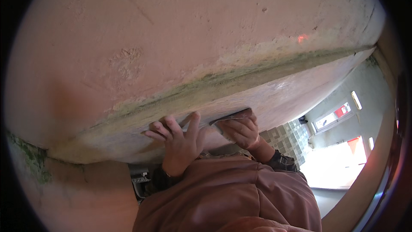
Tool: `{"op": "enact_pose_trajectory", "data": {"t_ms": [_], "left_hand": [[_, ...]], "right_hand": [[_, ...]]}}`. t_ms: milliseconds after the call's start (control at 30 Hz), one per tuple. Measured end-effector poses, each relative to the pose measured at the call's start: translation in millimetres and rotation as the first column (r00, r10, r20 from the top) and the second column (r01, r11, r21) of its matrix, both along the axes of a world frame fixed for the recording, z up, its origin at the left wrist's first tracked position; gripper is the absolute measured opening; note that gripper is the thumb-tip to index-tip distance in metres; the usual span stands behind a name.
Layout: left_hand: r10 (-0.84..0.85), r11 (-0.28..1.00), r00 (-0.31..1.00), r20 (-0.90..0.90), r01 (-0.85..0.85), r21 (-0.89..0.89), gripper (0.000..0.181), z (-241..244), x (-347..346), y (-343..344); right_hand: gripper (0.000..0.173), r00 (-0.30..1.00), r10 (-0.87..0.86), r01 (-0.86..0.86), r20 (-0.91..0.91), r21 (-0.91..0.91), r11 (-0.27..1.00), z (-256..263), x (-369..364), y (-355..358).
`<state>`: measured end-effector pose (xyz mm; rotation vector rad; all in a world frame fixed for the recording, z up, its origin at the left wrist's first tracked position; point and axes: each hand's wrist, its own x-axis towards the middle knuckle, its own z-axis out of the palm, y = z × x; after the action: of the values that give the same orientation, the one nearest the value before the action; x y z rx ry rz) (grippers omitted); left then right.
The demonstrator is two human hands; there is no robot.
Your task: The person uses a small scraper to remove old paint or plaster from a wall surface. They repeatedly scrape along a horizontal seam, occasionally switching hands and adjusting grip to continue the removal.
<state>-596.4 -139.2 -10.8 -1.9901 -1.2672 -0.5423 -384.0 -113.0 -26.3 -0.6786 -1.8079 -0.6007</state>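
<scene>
A plastered surface [270, 95] with worn, mottled paint spans the view in front of me. My left hand [182, 145] rests its spread fingertips on it, just below a ledge-like edge [225, 88], and holds nothing. To its right, my right hand [241, 132] presses a bent brown sheet [238, 115], which looks like sandpaper, flat against the same surface. The fingers lie over the sheet and hide part of it. A brown apron [225, 196] covers my front, with dark patterned sleeves at the wrists.
Above the edge is a broad pinkish plaster face [180, 29] with rough patches and greenish stains. Dark green growth [32, 159] marks the corner at lower left. Grey mosaic tiles [286, 138], a small window [333, 117] and a bright opening [334, 167] are at the right.
</scene>
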Motion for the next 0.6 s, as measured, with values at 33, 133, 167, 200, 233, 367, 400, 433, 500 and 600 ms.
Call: {"op": "enact_pose_trajectory", "data": {"t_ms": [33,133,167,200,233,367,400,433,500,600], "left_hand": [[0.004,0.999,1.000,0.009,-0.003,-0.038,0.069,0.4,0.0,-1.3],[-0.005,0.999,1.000,-0.005,0.004,-0.048,0.067,0.8,-0.7,-2.2],[-0.014,0.999,1.000,-0.020,0.013,-0.033,0.067,0.8,-1.5,-2.4],[-0.021,1.000,0.999,-0.034,0.021,-0.015,0.067,0.7,-2.1,-1.8],[-0.027,1.000,0.999,-0.046,0.028,0.006,0.067,0.7,-3.4,-1.5],[-0.034,0.997,0.999,-0.027,0.032,-0.063,0.077,-0.4,-7.1,-2.9],[-0.030,0.996,0.999,-0.027,0.028,-0.080,0.081,-0.6,-8.1,-3.4],[-0.027,0.995,0.999,-0.027,0.024,-0.097,0.086,-1.0,-8.6,-3.8],[-0.013,0.999,0.997,-0.070,0.009,-0.052,0.093,-2.2,-9.1,-3.7],[0.004,0.999,0.996,-0.085,-0.007,-0.042,0.100,-4.0,-8.5,-3.5]], "right_hand": [[0.032,1.000,0.015,-0.014,-0.016,0.042,0.999,-1.1,-2.1,-1.5],[0.032,0.999,-0.032,0.033,-0.019,0.047,0.998,-1.0,1.4,0.7],[0.031,0.998,-0.051,0.053,-0.039,0.065,0.996,-0.2,3.8,2.9],[0.030,0.998,-0.048,0.051,-0.046,0.075,0.996,0.6,6.0,4.5],[0.030,0.997,-0.051,0.056,-0.055,0.076,0.996,1.4,7.1,5.7],[0.028,0.999,-0.021,0.022,-0.044,0.033,0.999,1.6,1.3,3.2],[0.030,1.000,0.008,-0.008,-0.002,0.021,1.000,1.3,-2.3,0.3],[0.031,0.999,0.020,-0.020,0.032,-0.012,1.000,1.2,-5.0,-1.8],[0.032,0.998,0.022,-0.020,0.064,-0.039,0.999,2.5,-6.7,-3.6],[0.032,0.999,-0.009,0.008,0.033,0.018,1.000,6.5,-1.2,0.9]]}}
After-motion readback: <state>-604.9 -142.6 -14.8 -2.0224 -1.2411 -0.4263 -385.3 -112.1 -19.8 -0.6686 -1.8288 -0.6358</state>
